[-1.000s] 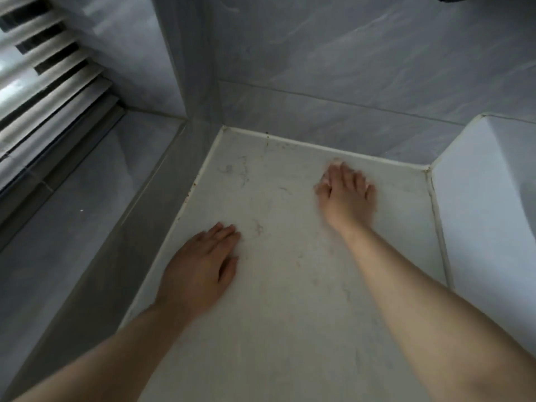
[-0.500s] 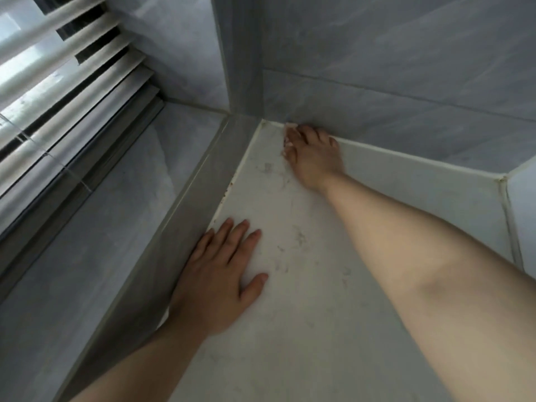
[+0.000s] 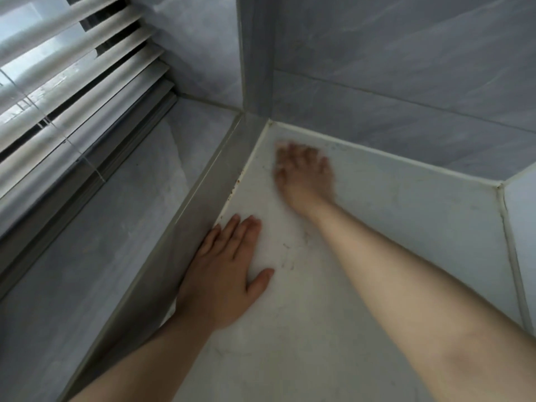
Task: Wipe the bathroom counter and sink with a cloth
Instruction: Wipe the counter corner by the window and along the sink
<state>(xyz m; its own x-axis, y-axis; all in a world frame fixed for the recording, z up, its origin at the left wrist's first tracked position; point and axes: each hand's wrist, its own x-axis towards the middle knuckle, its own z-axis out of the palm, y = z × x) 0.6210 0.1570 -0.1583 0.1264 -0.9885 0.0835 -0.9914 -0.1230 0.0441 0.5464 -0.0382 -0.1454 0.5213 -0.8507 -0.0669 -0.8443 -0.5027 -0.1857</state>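
Note:
The white counter (image 3: 391,204) carries faint dark scuffs and specks near its left edge. My left hand (image 3: 223,274) lies flat on it, palm down, fingers straight, along the grey ledge. My right hand (image 3: 304,172) is stretched toward the far left corner, palm down with fingers spread on the surface, and it is blurred by motion. No cloth shows under or around either hand. A raised white surface (image 3: 519,204), possibly the sink's side, borders the counter on the right.
Grey marble wall tiles (image 3: 406,82) rise behind the counter, meeting it at a white caulk line. A grey ledge and sill (image 3: 101,242) run along the left, below a window with white slatted blinds (image 3: 72,82).
My right hand swept left along the back edge to the far corner and now sits slightly back from the wall. My left hand shifted to the counter's left edge.

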